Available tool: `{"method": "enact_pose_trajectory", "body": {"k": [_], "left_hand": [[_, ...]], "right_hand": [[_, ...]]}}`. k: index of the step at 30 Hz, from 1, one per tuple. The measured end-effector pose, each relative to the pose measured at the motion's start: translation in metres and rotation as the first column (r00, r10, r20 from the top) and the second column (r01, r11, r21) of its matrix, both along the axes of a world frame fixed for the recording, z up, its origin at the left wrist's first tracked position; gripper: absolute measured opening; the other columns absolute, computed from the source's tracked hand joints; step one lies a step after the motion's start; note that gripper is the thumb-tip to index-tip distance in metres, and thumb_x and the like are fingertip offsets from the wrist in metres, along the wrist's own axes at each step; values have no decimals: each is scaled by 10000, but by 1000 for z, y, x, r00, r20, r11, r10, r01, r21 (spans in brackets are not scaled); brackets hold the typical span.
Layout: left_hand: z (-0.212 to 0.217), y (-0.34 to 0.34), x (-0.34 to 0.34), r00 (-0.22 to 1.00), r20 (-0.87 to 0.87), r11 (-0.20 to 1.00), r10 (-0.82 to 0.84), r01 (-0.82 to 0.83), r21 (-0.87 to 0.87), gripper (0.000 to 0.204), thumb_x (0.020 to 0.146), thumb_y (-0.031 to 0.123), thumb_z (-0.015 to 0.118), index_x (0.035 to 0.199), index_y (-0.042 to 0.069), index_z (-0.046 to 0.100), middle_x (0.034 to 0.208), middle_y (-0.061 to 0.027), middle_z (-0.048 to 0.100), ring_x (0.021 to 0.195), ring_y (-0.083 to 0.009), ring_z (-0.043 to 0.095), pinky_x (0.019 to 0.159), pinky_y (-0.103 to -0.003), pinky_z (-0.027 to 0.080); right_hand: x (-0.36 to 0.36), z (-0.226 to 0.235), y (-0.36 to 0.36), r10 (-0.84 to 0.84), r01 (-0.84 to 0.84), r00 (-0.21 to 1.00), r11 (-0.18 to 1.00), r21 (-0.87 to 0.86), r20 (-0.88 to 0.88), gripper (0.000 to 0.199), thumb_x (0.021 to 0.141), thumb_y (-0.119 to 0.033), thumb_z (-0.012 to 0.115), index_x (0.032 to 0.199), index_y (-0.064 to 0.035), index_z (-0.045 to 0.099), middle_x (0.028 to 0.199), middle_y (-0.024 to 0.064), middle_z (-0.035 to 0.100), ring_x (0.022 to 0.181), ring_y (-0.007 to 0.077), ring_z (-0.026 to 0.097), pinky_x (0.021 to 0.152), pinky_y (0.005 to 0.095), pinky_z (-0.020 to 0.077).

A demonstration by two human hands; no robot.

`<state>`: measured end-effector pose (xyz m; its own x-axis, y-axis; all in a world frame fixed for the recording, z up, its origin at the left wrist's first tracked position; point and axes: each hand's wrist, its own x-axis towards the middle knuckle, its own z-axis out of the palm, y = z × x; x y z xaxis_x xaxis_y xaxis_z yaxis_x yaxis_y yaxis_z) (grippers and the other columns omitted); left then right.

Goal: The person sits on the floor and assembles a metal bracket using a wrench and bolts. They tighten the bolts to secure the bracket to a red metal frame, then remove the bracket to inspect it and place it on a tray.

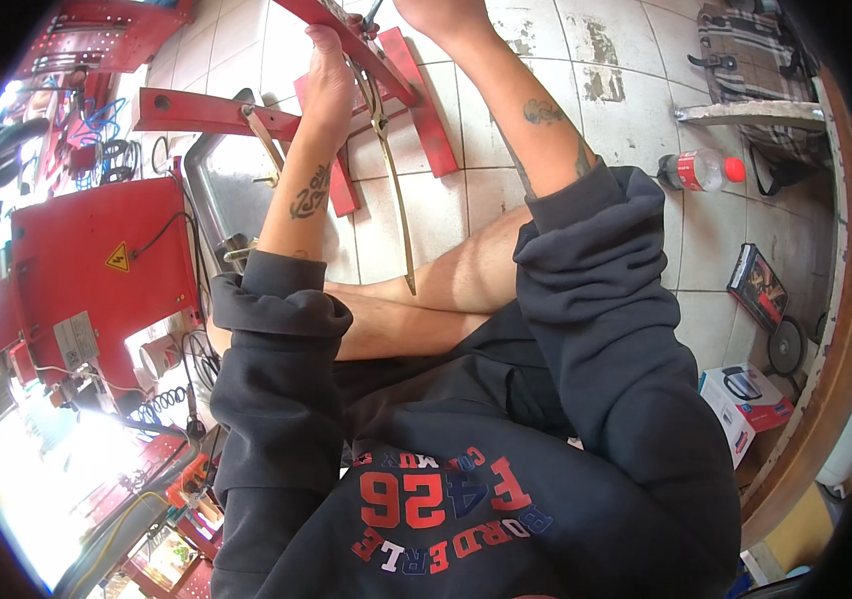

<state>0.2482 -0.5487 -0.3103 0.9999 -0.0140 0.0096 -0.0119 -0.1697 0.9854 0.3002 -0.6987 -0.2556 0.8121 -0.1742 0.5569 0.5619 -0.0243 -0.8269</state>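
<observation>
I am seated on the floor with my legs crossed in front of a red metal frame (396,75). My left hand (331,80) lies against its upper red bar, thumb stretched along the side. The fingers of that hand are hidden behind the bar. At the top edge my right hand (443,15) is cut off by the picture, so its fingers do not show. Close to it, a thin metal shaft (373,14) meets the bar. A long brass-coloured rod (393,190) hangs from the frame and tapers to a point over my shin.
At left stands a red machine housing (96,245) with cables, beside a grey metal tray (229,190). On the right are a bottle with a red cap (701,171), a plaid bag (756,65), a dark disc (788,344) and a printed carton (746,399).
</observation>
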Motion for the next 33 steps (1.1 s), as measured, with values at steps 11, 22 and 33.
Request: {"method": "enact_pose_trajectory", "body": {"k": [11,22,33], "left_hand": [[13,-3,-8,998,-62,1000,-25,24,-12,1017,813,847,173,1345,18,426,1131,-84,566,978,-159,552,851,-312,487],[-3,14,15,974,49,949,-220,225,-223,1032,756,834,469,1392,25,390,1323,-76,500,1190,-187,476,1032,-370,374],[23,-6,20,966,-37,949,-258,246,-197,439,816,1,719,1194,34,498,903,14,551,825,-111,557,773,-276,498]], "right_hand": [[-9,0,15,-23,50,985,986,-158,172,163,894,-89,426,946,9,546,720,230,621,712,417,645,633,466,499],[-4,12,21,9,3,998,984,-180,63,140,883,-103,446,969,-11,508,756,233,621,768,446,624,685,505,479],[16,7,28,328,-327,944,944,-47,33,295,953,-278,508,1072,-8,517,917,174,626,855,302,633,774,388,481]]}}
